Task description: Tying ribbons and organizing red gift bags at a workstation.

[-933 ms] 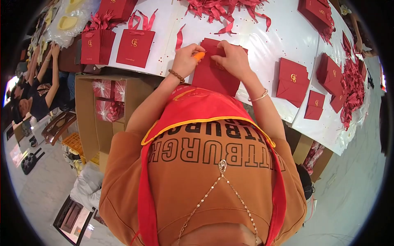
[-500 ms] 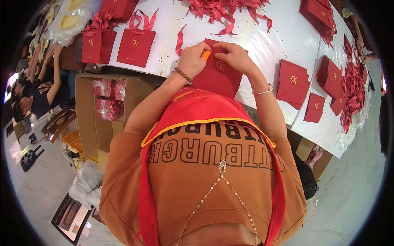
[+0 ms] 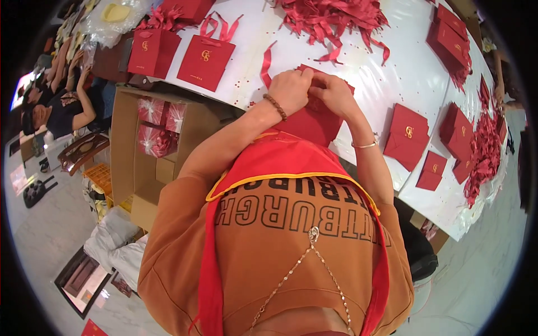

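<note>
A flat red paper bag (image 3: 311, 122) with a gold emblem lies at the table's near edge, against my red apron. Over its upper part my left hand (image 3: 290, 89) is closed, its fingertips meeting those of the other hand; what they pinch is hidden. My right hand (image 3: 334, 95) is also closed, fingers bent at the bag's top edge. A loose red ribbon (image 3: 267, 66) lies just beyond my left hand. To the left stands a finished-looking red bag (image 3: 206, 63) with ribbon handles, beside a group of upright red bags (image 3: 150, 53).
A heap of red ribbons (image 3: 336, 22) lies at the far middle of the white table (image 3: 246, 61). Stacks of red bags (image 3: 407, 137) and more ribbons (image 3: 485, 151) lie to the right. A cardboard box (image 3: 126, 151) with wrapped red packages stands lower left. Other people (image 3: 64, 112) are at far left.
My view has shifted, so the table appears slightly lower and further right. My hands have drawn together at the bag's top. The orange piece at my left fingers is now out of sight.
</note>
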The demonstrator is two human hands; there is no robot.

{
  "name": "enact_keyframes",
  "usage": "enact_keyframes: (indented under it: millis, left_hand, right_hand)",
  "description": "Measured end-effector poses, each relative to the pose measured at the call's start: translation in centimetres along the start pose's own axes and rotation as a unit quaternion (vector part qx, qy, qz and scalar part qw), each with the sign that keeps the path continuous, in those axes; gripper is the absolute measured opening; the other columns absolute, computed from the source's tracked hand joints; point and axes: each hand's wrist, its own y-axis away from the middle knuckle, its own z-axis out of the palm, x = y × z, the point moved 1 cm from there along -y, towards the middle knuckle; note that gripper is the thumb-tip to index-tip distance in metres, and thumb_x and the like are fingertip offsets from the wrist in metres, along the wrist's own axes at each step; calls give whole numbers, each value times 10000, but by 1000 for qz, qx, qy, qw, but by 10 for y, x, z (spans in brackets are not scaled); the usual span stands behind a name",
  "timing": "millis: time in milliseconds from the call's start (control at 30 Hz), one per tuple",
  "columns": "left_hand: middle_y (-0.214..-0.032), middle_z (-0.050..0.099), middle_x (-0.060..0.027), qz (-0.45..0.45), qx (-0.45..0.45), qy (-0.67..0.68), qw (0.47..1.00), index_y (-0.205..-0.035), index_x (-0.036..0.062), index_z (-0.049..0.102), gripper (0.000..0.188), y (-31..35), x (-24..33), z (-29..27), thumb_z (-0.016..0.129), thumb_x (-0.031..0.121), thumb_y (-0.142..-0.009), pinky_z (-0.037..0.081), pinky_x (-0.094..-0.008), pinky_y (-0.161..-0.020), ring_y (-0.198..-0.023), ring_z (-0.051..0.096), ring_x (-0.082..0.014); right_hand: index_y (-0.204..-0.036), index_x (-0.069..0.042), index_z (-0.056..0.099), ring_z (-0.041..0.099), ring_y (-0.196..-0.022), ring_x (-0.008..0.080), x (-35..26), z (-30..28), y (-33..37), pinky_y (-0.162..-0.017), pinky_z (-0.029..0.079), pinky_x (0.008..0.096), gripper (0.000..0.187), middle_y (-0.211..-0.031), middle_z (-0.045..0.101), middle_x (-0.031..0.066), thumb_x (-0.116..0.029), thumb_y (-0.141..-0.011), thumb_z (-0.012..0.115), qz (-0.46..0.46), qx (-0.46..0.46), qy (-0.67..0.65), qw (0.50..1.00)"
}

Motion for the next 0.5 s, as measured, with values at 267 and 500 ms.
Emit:
enact_keyframes:
  millis: [267, 500]
  left_hand:
    - [-896, 616, -88, -21, -54, -27, 998, -805, 66, 580, 168, -3, -23, -27, 620, 216, -740, 445, -360, -676, -859, 571, -261]
    - [-1051, 564, -108, 3, -401, 173, 900, -915, 13, 620, 243, -47, -74, -15, 520, 205, -808, 445, -306, -765, -904, 540, -195]
  right_hand:
    - [-906, -85, 569, 607, -729, 227, -14, 5, 11, -664, 436, 349, 180, -749, 632, 86, -136, -738, 608, -73, 61, 52, 994]
    - [-859, -106, 604, 572, -650, 239, -19, 13, 16, -625, 374, 363, 155, -669, 609, 65, -203, -740, 617, -181, 121, 173, 960]
